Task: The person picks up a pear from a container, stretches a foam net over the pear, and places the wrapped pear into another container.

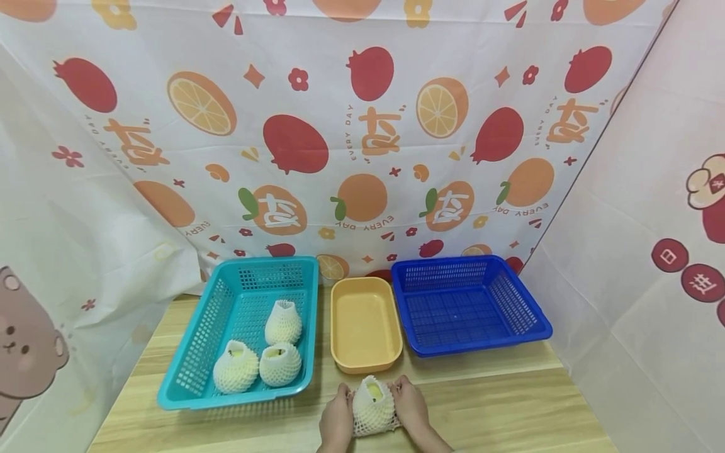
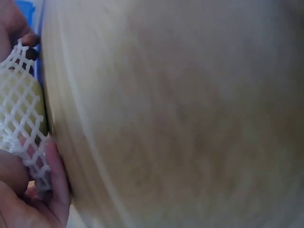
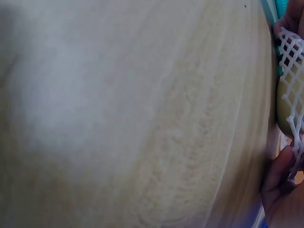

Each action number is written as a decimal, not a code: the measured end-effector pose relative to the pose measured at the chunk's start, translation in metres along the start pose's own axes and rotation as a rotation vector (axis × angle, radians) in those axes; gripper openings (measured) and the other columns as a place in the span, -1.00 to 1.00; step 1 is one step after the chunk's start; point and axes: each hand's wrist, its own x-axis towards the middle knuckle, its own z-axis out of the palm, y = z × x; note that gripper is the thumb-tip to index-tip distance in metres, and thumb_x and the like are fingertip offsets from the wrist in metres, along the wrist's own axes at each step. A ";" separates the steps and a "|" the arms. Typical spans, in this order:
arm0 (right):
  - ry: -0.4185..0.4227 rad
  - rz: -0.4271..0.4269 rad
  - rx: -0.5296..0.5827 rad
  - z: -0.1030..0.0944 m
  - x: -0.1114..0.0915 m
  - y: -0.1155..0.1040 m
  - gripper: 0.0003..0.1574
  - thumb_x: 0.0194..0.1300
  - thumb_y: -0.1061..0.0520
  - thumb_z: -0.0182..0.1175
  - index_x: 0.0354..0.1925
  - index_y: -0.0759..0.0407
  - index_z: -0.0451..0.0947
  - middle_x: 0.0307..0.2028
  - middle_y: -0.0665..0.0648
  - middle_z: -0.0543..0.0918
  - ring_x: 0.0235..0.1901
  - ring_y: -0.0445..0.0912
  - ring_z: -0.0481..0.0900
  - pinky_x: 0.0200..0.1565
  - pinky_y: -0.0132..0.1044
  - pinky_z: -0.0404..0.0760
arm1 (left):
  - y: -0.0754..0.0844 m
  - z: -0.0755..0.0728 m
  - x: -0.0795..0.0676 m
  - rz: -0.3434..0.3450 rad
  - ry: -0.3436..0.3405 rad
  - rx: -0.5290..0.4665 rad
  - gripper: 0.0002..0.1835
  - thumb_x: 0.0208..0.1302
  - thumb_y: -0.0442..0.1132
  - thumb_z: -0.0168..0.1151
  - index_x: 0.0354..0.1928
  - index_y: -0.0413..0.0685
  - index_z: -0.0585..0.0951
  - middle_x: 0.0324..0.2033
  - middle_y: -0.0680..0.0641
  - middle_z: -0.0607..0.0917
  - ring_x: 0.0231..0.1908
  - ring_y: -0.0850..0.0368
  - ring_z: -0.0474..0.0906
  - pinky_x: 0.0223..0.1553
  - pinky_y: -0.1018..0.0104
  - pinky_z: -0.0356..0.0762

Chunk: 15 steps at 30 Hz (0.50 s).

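Observation:
At the table's front, a pale yellow fruit (image 1: 374,392) with a dark stem sits inside a white foam net sleeve (image 1: 372,416). My left hand (image 1: 337,419) pinches the left edge of the net between thumb and fingers. On the opposite side my right hand (image 1: 412,410) pinches the right edge, so the net is stretched wide at the bottom. The left wrist view shows the fruit's skin (image 2: 35,102) through the open mesh. In the right wrist view the fruit's lower side (image 3: 284,111) bulges past the net. The fruit's exact kind cannot be told.
A teal basket (image 1: 314,314) at the left holds three net-wrapped fruits (image 1: 280,365). Behind my hands stands a yellow tray (image 1: 362,340), with a blue basket (image 1: 453,311) to its right. Printed cloth (image 1: 362,145) hangs behind, and pale sheets flank both sides of the wooden table (image 1: 498,402).

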 end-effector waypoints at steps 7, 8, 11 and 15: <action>-0.017 0.003 -0.076 -0.004 0.001 -0.004 -0.81 0.20 0.15 0.19 -0.48 0.15 0.41 -0.73 -0.05 0.33 -0.71 -0.16 0.28 -0.69 -0.28 0.27 | 0.005 -0.002 0.000 0.067 0.010 0.201 -0.90 0.27 -0.21 0.10 -0.25 -0.07 0.45 -0.65 -0.09 0.54 -0.66 -0.07 0.50 -0.66 0.08 0.44; -0.020 0.006 -0.082 -0.004 0.001 -0.004 -0.81 0.21 0.15 0.19 -0.48 0.15 0.40 -0.72 -0.05 0.34 -0.70 -0.16 0.29 -0.68 -0.28 0.28 | 0.005 -0.002 0.000 0.068 0.004 0.210 -0.89 0.27 -0.22 0.10 -0.23 -0.08 0.46 -0.65 -0.09 0.54 -0.66 -0.07 0.50 -0.66 0.07 0.44; -0.034 0.016 -0.090 -0.006 0.001 -0.004 -0.81 0.20 0.14 0.20 -0.48 0.14 0.40 -0.69 -0.04 0.39 -0.68 -0.15 0.34 -0.66 -0.26 0.31 | 0.005 -0.002 -0.001 0.059 -0.022 0.233 -0.86 0.27 -0.22 0.11 -0.20 -0.12 0.46 -0.64 -0.08 0.54 -0.65 -0.05 0.50 -0.65 0.09 0.45; -0.057 0.018 -0.091 -0.007 0.001 -0.001 -0.80 0.20 0.11 0.20 -0.49 0.10 0.39 -0.66 -0.05 0.44 -0.66 -0.14 0.40 -0.65 -0.24 0.34 | 0.003 -0.008 0.000 0.037 -0.066 0.236 -0.76 0.23 -0.18 0.18 -0.18 -0.20 0.46 -0.62 -0.09 0.53 -0.63 -0.02 0.52 -0.63 0.10 0.46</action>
